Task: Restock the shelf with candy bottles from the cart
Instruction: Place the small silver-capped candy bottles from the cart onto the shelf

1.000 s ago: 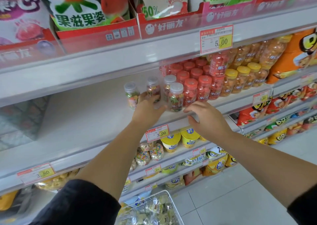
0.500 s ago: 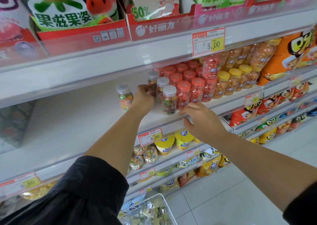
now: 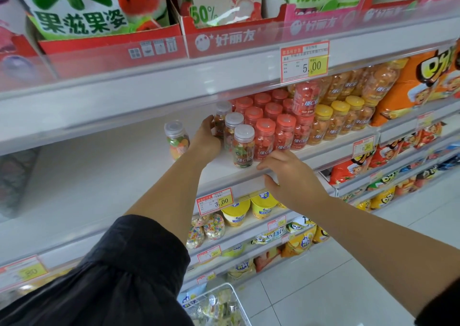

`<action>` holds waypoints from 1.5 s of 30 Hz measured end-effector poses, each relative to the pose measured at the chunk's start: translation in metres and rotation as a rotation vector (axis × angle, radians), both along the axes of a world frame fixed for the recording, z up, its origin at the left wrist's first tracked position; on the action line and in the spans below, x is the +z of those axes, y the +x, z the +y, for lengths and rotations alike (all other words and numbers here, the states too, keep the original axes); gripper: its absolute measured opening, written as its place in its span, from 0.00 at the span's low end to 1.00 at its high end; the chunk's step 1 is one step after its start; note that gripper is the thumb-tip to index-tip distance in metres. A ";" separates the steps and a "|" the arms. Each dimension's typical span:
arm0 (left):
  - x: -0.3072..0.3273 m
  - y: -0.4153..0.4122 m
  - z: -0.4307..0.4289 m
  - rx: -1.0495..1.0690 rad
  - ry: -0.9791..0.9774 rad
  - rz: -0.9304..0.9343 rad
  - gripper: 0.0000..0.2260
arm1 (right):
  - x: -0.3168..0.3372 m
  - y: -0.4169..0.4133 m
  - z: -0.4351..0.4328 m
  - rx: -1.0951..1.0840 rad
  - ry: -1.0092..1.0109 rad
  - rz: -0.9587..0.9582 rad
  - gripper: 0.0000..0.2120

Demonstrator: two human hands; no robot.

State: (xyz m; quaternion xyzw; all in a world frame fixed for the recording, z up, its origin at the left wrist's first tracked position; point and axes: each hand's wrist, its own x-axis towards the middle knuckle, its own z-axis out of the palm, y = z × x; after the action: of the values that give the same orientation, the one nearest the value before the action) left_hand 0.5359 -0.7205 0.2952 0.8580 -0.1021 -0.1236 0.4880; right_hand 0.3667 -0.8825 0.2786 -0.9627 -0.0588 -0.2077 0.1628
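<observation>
Bottle (image 3: 222, 116) moved back beside red bottles (image 3: 265, 136), left hand (image 3: 205, 140) gripping; right hand (image 3: 288, 176) touches shelf (image 3: 99, 176).

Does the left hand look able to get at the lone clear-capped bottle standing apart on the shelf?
Probably yes: the lone bottle stands beside the left hand, with bare shelf between them. The hand must first release the rear bottle it holds.

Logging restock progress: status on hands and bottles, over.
Left hand grips rear clear-capped candy bottle beside red-capped bottles. Right hand rests on white shelf edge. Lone clear-capped bottle stands apart, left. Nothing in the way.
</observation>
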 end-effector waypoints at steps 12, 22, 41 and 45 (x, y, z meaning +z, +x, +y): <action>0.000 -0.007 -0.001 0.038 0.020 -0.063 0.25 | -0.004 0.003 0.001 0.004 0.011 -0.014 0.11; 0.013 -0.077 0.046 0.127 0.119 -0.264 0.16 | -0.011 0.000 0.001 0.033 0.014 -0.019 0.11; -0.005 -0.014 0.067 0.331 0.142 -0.155 0.26 | -0.013 0.005 -0.002 0.042 -0.008 -0.142 0.11; -0.011 -0.009 0.065 0.234 -0.004 -0.124 0.28 | -0.013 0.004 -0.003 0.041 -0.006 -0.134 0.11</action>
State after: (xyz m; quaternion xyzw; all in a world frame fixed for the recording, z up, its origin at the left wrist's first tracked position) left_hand 0.5267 -0.6557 0.2837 0.8690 -0.0314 -0.0122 0.4936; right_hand 0.3712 -0.8853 0.2656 -0.9458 -0.0901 -0.2679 0.1598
